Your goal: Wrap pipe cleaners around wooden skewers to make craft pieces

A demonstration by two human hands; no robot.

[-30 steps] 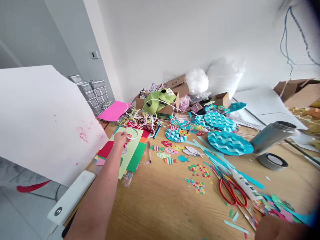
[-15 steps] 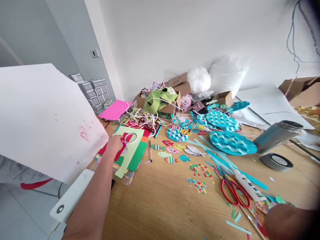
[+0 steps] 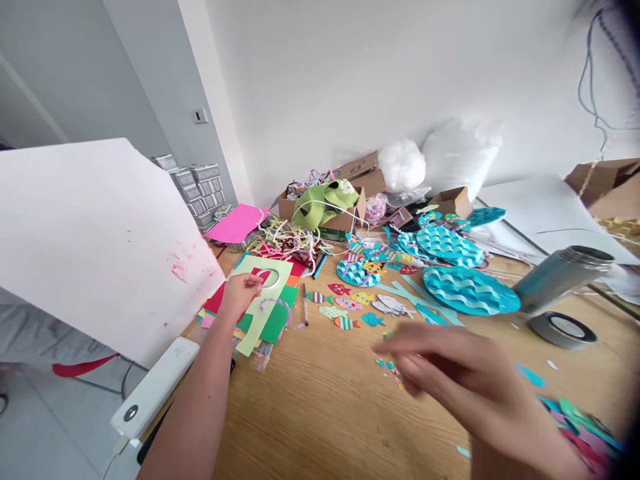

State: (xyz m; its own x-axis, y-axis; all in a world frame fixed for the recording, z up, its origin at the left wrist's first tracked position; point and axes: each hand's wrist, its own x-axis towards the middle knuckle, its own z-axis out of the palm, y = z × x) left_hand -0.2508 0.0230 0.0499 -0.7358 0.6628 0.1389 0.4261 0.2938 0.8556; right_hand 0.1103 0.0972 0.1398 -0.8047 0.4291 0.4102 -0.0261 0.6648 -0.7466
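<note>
Toward eight o'clock of the view, the left hand (image 3: 244, 292) reaches over the pale green sheet (image 3: 256, 331), its grip apparently pinching the white ring (image 3: 278, 275) by the near edge, a hold that suits so thin a band and leaves most of the circle uncovered. A purple fuzzy strand (image 3: 275, 301) curves just below the ring; whether the two are joined cannot be told. At four o'clock the right hand (image 3: 457, 373) is raised over the counter (image 3: 310, 407), blurred, thumb and forefinger drawn together; whether that grip has anything in it cannot be told. The paper fish (image 3: 349, 303), near five o'clock, lie flat and spread out, probably so each pattern can be seen and picked out. The steel flask (image 3: 563, 279), at three o'clock, stands tilted in the view beside the wavy blue disc (image 3: 470, 291), well apart from the left hand.
</note>
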